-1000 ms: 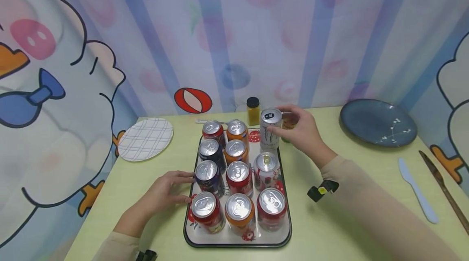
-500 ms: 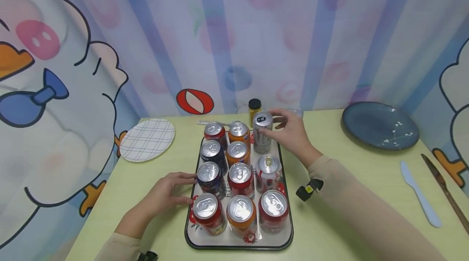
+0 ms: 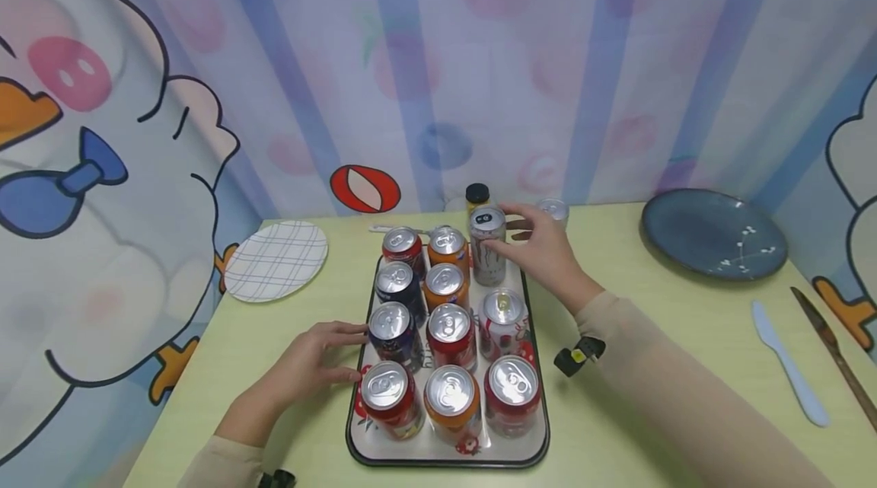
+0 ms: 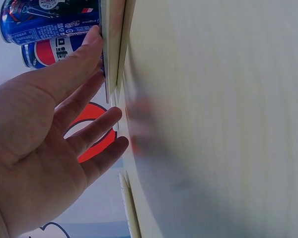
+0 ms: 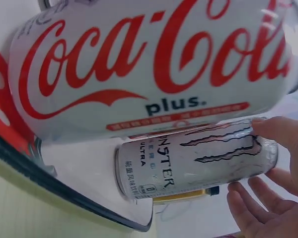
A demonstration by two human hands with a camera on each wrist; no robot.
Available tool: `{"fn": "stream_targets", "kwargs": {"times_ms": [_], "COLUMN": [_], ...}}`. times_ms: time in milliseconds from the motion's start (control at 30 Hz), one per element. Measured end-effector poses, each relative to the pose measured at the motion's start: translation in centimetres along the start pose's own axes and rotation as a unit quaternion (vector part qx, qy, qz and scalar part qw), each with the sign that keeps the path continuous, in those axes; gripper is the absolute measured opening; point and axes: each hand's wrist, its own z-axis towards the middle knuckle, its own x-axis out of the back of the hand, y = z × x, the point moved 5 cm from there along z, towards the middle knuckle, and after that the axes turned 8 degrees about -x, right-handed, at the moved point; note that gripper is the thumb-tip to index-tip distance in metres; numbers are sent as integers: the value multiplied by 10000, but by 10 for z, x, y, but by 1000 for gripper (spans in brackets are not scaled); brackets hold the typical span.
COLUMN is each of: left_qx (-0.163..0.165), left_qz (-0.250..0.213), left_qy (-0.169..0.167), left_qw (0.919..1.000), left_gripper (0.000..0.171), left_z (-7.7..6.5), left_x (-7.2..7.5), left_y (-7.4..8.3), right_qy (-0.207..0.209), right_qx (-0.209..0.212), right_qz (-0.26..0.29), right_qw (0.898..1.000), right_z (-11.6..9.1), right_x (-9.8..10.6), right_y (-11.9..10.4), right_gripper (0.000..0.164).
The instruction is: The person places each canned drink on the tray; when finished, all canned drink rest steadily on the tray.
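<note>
In the head view my right hand [image 3: 548, 250] grips a tall white Monster can [image 3: 489, 256], thumb in front and fingers behind, near its top. The can stands upright in the back right corner of the tray [image 3: 445, 462]. Right in front of it is a white Coca-Cola plus can [image 3: 502, 324], which fills much of the right wrist view. My left hand [image 3: 308, 361] is at the tray's left side, fingers spread, its fingertips right at the rim. Beside that hand, a dark blue can [image 3: 395, 339] and a red can [image 3: 390, 400] stand on the tray.
Several more soda cans stand in rows on the tray. Behind it are a black-capped jar [image 3: 476, 196] and a clear cup [image 3: 552, 209]. A checked plate [image 3: 277, 261] lies left; a dark plate [image 3: 715, 233], a light blue knife [image 3: 788, 362] and a brown-handled knife [image 3: 839, 358] lie right.
My right hand has moved left with the Monster can, from the tray's right edge toward the orange can in the back row. The left hand has stayed at the tray's side.
</note>
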Motion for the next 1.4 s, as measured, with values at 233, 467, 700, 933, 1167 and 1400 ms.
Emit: {"fn": "stream_targets", "kwargs": {"times_ms": [233,467,700,933,1167,1400], "left_qx": [41,132,69,97,147,184], "left_qz": [4,37,72,66,66,73], "left_qy": [-65,-78,-92,-105,-141,-195], "left_qw": [10000,9999,9999,9999,9998,9996], "left_gripper": [54,53,53,54,54,53], "left_z": [1,0,1,1,2,3], "left_x": [0,0,1,1,3,2], "left_y": [-1,0,1,2,3,2], "right_qy": [731,1441,1247,952,785,523], "right_qx": [794,802,125,-373,-598,-343], "right_qz": [-244,-414,-451,-364,-391,-296], "right_qw": [9939,9854,9911,9941,9943,9976], "right_z": [-11,-2,8,12,2,-17], "right_x": [28,58,64,65,65,64], "right_y": [-3,20,45,58,51,27], "right_gripper": [50,52,68,65,60,57]}}
